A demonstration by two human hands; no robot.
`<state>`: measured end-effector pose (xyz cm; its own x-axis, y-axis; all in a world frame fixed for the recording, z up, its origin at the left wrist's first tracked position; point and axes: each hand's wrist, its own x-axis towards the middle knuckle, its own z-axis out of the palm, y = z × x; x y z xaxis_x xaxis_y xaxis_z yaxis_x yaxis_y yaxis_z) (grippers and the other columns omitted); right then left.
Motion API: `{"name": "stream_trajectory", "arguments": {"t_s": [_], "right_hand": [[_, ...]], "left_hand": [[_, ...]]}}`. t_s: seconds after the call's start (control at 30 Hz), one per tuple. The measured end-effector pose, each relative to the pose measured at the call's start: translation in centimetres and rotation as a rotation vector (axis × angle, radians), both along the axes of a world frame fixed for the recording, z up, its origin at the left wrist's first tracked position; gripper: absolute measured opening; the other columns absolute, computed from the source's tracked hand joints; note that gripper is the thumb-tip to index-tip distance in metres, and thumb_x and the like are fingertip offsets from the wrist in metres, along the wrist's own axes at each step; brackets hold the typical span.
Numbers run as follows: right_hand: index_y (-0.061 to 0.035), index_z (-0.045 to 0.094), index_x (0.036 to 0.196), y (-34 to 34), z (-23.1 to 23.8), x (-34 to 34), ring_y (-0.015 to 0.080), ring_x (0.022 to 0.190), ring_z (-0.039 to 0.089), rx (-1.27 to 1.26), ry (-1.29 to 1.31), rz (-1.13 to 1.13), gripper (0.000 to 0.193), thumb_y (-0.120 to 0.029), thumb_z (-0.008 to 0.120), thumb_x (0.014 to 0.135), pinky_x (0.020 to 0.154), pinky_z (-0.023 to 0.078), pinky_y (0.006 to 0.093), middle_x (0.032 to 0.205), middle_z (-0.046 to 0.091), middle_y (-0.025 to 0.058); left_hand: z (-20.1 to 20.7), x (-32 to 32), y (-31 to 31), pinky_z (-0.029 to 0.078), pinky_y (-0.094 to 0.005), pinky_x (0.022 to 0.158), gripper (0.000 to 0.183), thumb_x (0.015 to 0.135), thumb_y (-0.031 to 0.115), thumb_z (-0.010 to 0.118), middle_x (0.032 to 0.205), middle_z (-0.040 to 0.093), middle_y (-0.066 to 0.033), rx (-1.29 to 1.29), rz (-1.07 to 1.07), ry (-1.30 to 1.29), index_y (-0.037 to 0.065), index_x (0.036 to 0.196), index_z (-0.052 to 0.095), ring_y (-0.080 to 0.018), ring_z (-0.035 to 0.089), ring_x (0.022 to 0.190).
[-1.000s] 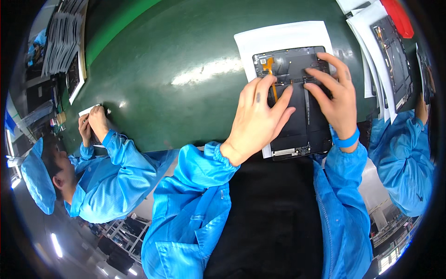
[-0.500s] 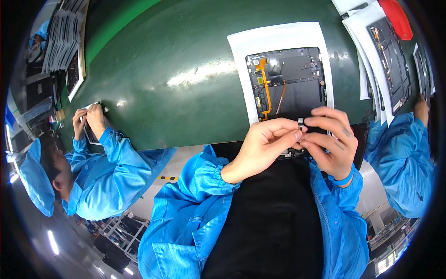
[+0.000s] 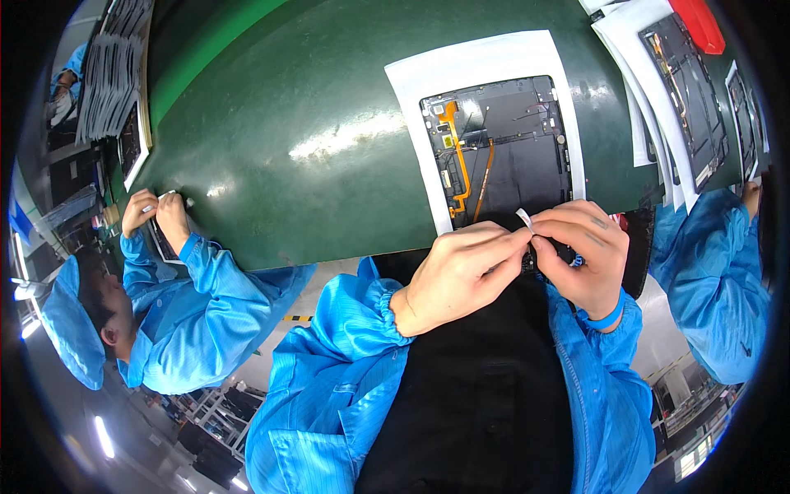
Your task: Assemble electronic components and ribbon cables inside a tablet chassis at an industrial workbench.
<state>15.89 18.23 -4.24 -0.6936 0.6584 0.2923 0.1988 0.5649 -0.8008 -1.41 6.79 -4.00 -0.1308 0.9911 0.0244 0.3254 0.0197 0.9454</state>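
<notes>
A small white strip (image 3: 524, 218), perhaps tape or a label, stands up between my fingertips, its lower end hidden by them. My left hand (image 3: 465, 267) is closed in a pinch at the strip. Fingers bent, my right hand (image 3: 586, 251) pinches the strip from the other side, the two hands' tips touching. Just beyond them lies an opened black tablet housing (image 3: 518, 152) with orange flex cables, its near edge covered by my hands. Under the housing is a white sheet (image 3: 403, 82) on the green table.
On the right, another tablet housing (image 3: 687, 90) lies on layered white sheets, with a red object (image 3: 699, 29) behind. A co-worker in blue (image 3: 197, 305) handles a small piece at the left. Stacked thin panels (image 3: 111, 90) stand at the far left. Another person's blue sleeve (image 3: 699, 288) shows at right.
My right fingers have closed in from a looser spread, and my fingertips have come together. The strip now shows a white face, tilted upward. The view has shifted slightly.
</notes>
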Motion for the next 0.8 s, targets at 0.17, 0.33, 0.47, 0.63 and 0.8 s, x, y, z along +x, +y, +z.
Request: {"name": "stream_trajectory", "arguments": {"t_s": [0.17,0.33,0.47,0.63,0.8], "right_hand": [[-0.0025,0.074,0.092,-0.1,-0.2,-0.1,0.0260,0.085,0.072,0.245,-0.088,0.072,0.027,0.003,0.081,0.067,0.070,0.054,0.0382,0.095,0.076,0.0074],[-0.0041,0.067,0.090,0.3,-0.7,-0.6,0.0263,0.083,0.070,0.282,-0.100,0.169,0.029,0.004,0.078,0.065,0.068,0.054,0.0382,0.089,0.070,0.0062],[-0.0047,0.064,0.089,1.2,-0.9,-0.1,0.0287,0.083,0.070,0.162,-0.086,0.178,0.027,0.005,0.076,0.067,0.070,0.055,0.0400,0.088,0.068,0.0084],[0.0001,0.062,0.093,3.6,-0.4,2.5,0.0362,0.085,0.068,0.134,-0.228,-0.137,0.016,0.007,0.068,0.080,0.077,0.055,0.0422,0.092,0.068,0.0149],[0.0032,0.060,0.097,4.7,-1.4,7.2,0.0360,0.084,0.068,0.091,-0.420,-0.347,0.010,0.004,0.064,0.088,0.077,0.053,0.0406,0.091,0.066,0.0176]], "left_hand": [[-0.4,-0.7,-0.5,0.060,-0.0366,0.071,0.025,0.088,-0.006,0.074,0.090,0.075,-0.0168,0.002,-0.061,0.069,-0.006,0.113,0.075,-0.0311,0.074,0.080],[-0.4,-1.2,-0.8,0.061,-0.0375,0.073,0.024,0.088,-0.006,0.074,0.092,0.075,-0.0173,-0.047,-0.139,0.039,-0.006,0.112,0.075,-0.0317,0.075,0.082],[0.1,-2.1,-1.3,0.061,-0.0352,0.075,0.025,0.089,-0.005,0.074,0.093,0.077,-0.0170,-0.118,-0.178,-0.065,-0.005,0.115,0.076,-0.0305,0.078,0.083],[0.6,-4.2,-2.8,0.062,-0.0305,0.082,0.030,0.097,-0.004,0.071,0.097,0.081,-0.0173,-0.342,-0.361,-0.573,-0.002,0.126,0.076,-0.0219,0.081,0.091],[1.1,-5.4,-3.3,0.062,-0.0305,0.084,0.033,0.097,-0.007,0.069,0.098,0.081,-0.0174,-0.500,-0.427,-0.787,-0.003,0.129,0.074,-0.0217,0.080,0.092]]}}
